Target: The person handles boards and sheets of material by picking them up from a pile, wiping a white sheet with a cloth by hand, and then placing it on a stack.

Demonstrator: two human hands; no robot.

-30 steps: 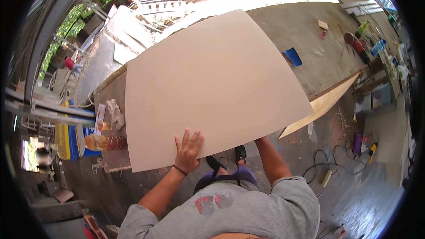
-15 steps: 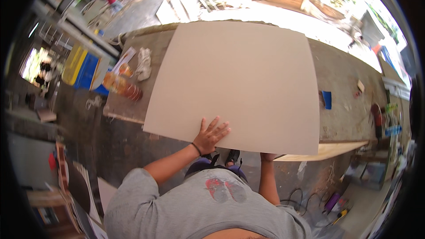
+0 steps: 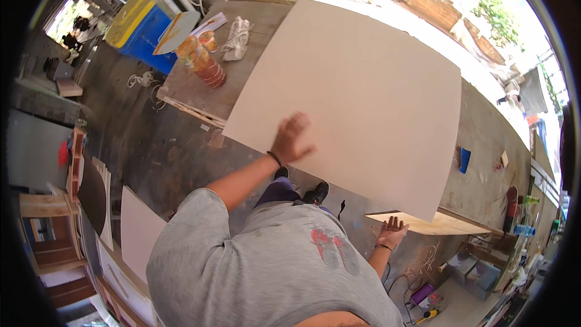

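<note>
One big plain beige sheet [image 3: 357,103] lies flat on the desk [image 3: 487,145]; its nr R corner looks to jut past the desk edge, above a pale wood panel [image 3: 436,224]. Our L hand [image 3: 293,139] is blurred, over the sheet's nr edge, fingers apart & gripping nothing; can't tell if it touches. Our R hand [image 3: 393,234] is off the sheet, just on our side of that corner, palm up, fingers spread, holding nothing.

Progress, as we judge it: sheet's down & the desk bears it w/o any grip from us. No marks, cuts or fixings show on its face, so nothing past laying it looks done; that corner isn't flush w/ the desk. L of the sheet: white cloth bundle [image 3: 238,39] & bottle w/ reddish liquid [image 3: 209,72]. R of it: blue scoop-like piece [image 3: 464,160].
</note>
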